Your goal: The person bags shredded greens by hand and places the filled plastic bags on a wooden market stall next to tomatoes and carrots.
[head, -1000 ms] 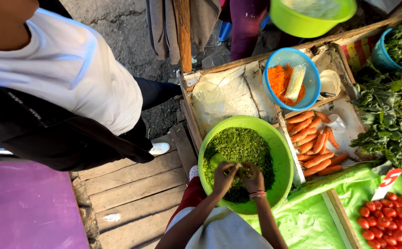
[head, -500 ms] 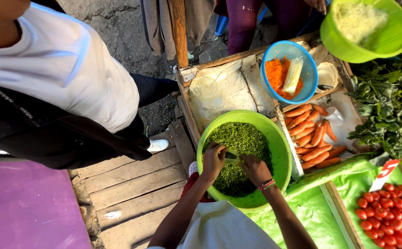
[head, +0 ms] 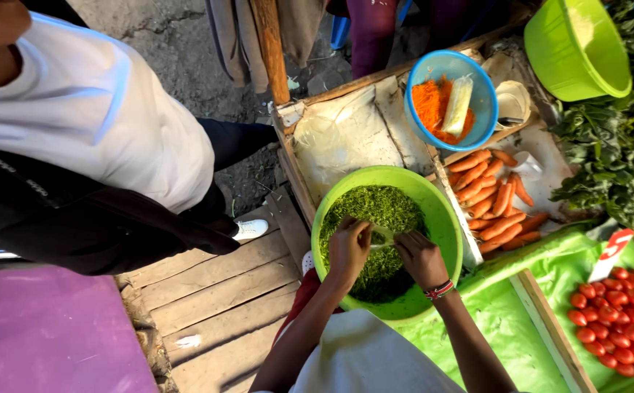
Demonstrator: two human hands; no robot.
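Glossy plastic green basin [head: 444, 218]; rough wooden planks [head: 215, 291]; smooth carrots [head: 495, 196]

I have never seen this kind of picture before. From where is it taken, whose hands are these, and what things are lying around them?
There is no machine here. A person wears a camera on the head, so you look straight down at that person's own arms. The left hand and the right hand are inside a large green basin full of finely chopped greens; they seem to hold a small pale thing between them, too hidden to name. Beside the basin lie whole carrots, a blue bowl with grated carrot, leafy greens and red tomatoes. Another person in a white shirt stands on the left.
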